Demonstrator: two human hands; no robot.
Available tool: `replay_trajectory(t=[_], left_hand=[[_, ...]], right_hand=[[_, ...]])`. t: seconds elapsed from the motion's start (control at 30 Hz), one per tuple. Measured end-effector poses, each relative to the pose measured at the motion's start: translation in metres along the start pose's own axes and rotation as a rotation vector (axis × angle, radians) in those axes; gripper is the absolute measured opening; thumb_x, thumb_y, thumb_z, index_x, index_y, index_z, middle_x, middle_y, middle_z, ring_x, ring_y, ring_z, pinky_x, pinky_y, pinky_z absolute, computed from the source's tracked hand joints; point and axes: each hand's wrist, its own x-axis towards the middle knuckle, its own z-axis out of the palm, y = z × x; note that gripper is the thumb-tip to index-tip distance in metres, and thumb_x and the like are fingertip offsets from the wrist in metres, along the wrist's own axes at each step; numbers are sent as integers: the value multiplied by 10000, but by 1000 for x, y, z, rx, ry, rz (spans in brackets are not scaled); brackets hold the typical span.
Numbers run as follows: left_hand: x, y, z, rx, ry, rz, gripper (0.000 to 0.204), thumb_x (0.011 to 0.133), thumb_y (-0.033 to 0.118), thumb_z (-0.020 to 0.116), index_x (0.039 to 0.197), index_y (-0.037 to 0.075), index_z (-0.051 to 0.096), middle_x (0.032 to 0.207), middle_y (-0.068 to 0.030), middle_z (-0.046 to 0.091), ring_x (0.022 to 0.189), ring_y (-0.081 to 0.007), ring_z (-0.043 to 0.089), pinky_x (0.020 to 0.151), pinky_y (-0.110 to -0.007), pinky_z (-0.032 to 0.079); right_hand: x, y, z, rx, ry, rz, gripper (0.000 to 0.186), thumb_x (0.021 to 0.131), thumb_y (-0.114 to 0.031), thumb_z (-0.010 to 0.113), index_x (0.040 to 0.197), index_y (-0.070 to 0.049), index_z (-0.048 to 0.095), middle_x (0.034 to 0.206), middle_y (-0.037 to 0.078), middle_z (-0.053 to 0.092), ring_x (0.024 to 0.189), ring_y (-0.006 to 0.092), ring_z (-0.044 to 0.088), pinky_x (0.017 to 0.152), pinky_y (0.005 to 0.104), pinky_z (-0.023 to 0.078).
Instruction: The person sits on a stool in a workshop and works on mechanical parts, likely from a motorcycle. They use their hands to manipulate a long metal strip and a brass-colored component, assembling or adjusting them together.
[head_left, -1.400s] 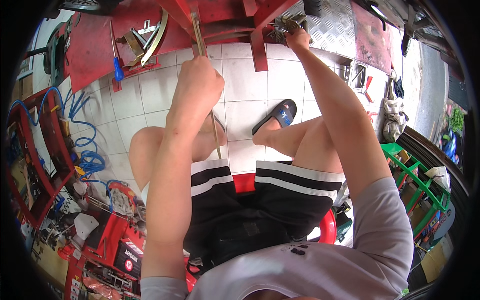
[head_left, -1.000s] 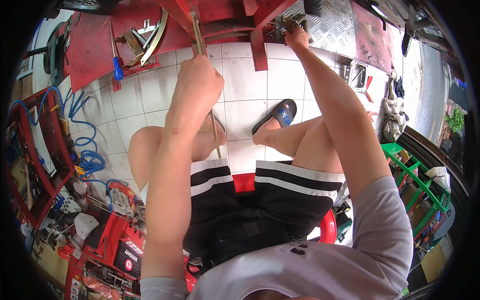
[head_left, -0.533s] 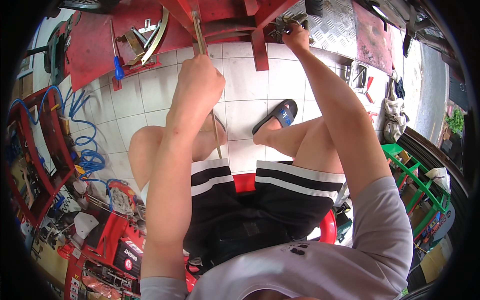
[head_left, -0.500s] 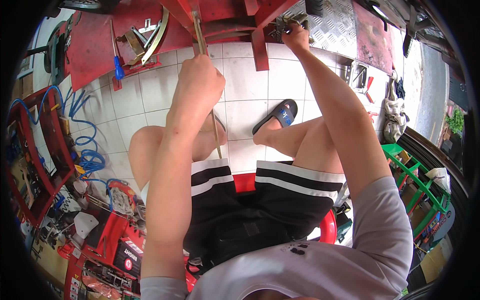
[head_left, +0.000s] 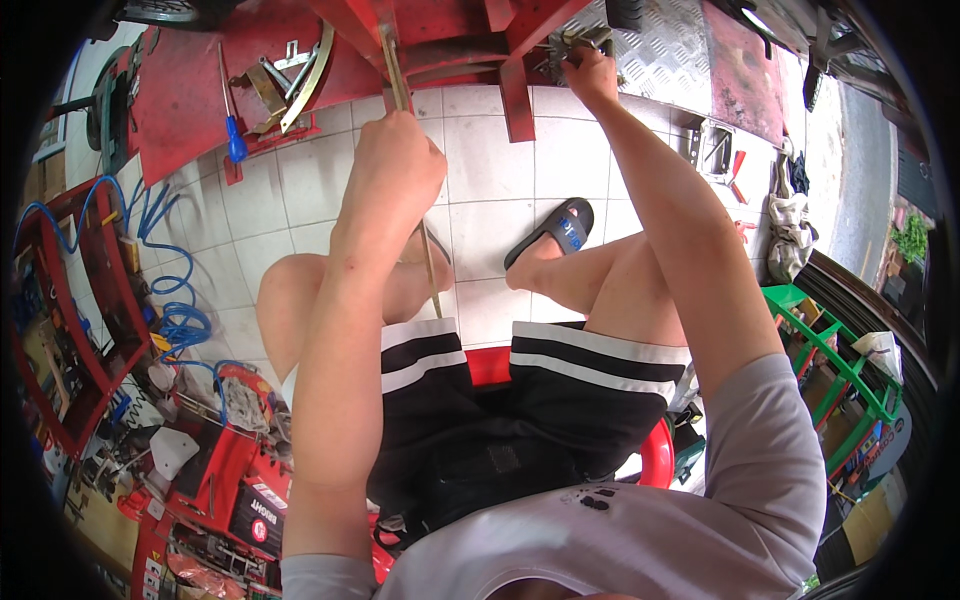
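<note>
My left hand (head_left: 400,160) is closed in a fist around a long, thin brass-coloured strip (head_left: 432,268). The strip runs from a red steel frame (head_left: 515,100) at the top, through the fist, down to between my knees. My right hand (head_left: 593,78) reaches to the far side, right of the frame, with its fingers curled at a small metal mechanism (head_left: 600,38). What those fingers hold is mostly hidden by the hand and too small to name.
On the red platform (head_left: 180,100) at the far left lie a blue-handled screwdriver (head_left: 236,140) and a curved metal strip (head_left: 312,82). A coiled blue hose (head_left: 185,325) rests on the tiled floor at left. A green rack (head_left: 840,370) stands at right, a chequered metal plate (head_left: 665,60) far right.
</note>
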Motion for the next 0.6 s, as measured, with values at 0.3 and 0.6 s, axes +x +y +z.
replay_trajectory(t=[0.3, 0.6], left_hand=[[0, 1, 0, -1, -3, -7, 262, 909, 47, 434, 751, -136, 534, 588, -189, 604, 520, -275, 662, 499, -381, 535], [-1, 2, -5, -75, -38, -96, 230, 911, 49, 447, 791, -129, 529, 644, -180, 615, 542, -255, 672, 483, -353, 537]], right_hand=[[0, -4, -3, 1, -62, -149, 261, 747, -188, 708, 986, -85, 708, 940, 173, 701, 915, 350, 667, 824, 434, 533], [-4, -18, 2, -112, -89, -142, 287, 733, -209, 716, 1001, -108, 701, 955, 176, 684, 940, 353, 641, 797, 442, 521]])
